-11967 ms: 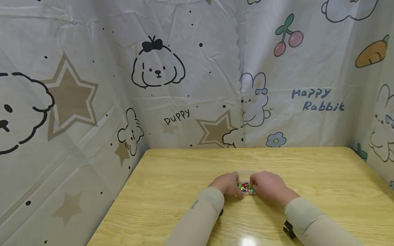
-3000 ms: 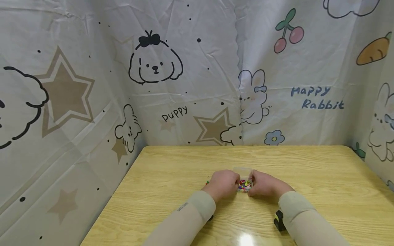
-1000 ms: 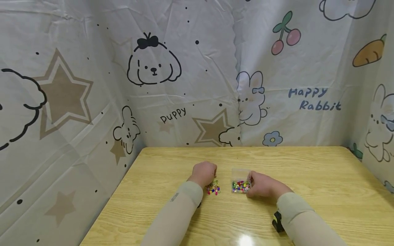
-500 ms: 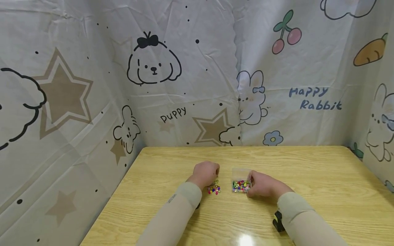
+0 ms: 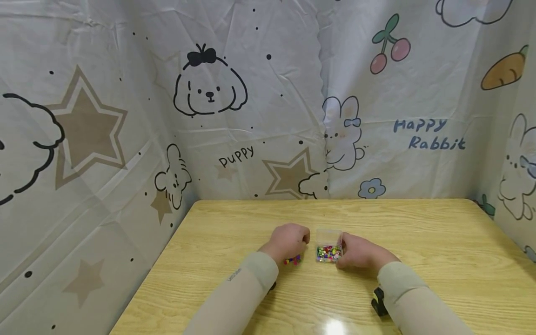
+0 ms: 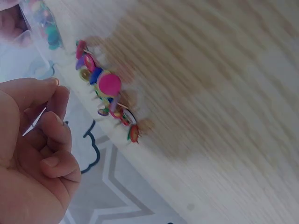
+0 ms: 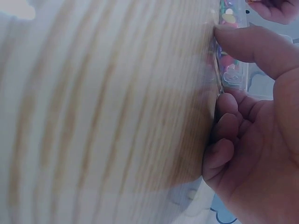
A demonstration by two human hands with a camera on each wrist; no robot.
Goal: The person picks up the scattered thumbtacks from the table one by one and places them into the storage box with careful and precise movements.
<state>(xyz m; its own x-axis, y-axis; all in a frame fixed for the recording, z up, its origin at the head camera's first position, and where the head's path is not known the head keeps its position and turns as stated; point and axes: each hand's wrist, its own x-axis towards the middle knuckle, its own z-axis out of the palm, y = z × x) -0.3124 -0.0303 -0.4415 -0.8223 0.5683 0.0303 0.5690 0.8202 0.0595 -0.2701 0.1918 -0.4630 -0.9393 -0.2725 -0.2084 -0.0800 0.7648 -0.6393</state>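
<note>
My left hand (image 5: 289,239) is just above the table, between a small pile of thumbtacks (image 6: 110,84) and a clear plastic box (image 5: 329,237). Its thumb and forefinger meet at the tips, and a tiny gold-coloured bit of a thumbtack (image 6: 57,81) shows there, mostly hidden. The other fingers curl loosely. Coloured round heads and thin points are visible in the pile. With its hinged lid raised at the back, the box contains many more thumbtacks (image 5: 328,253). My right hand (image 5: 360,251) grips the box's right side between thumb and fingers.
The light wooden table (image 5: 418,260) extends around both hands. Behind and at the sides hangs a white printed cloth (image 5: 251,93). Black straps show at the wrists, the right one (image 5: 378,301) more plainly.
Three seconds ago my left hand was at the box; it then went left to the pile and has now come right again, toward the box. My right hand stays on the box.
</note>
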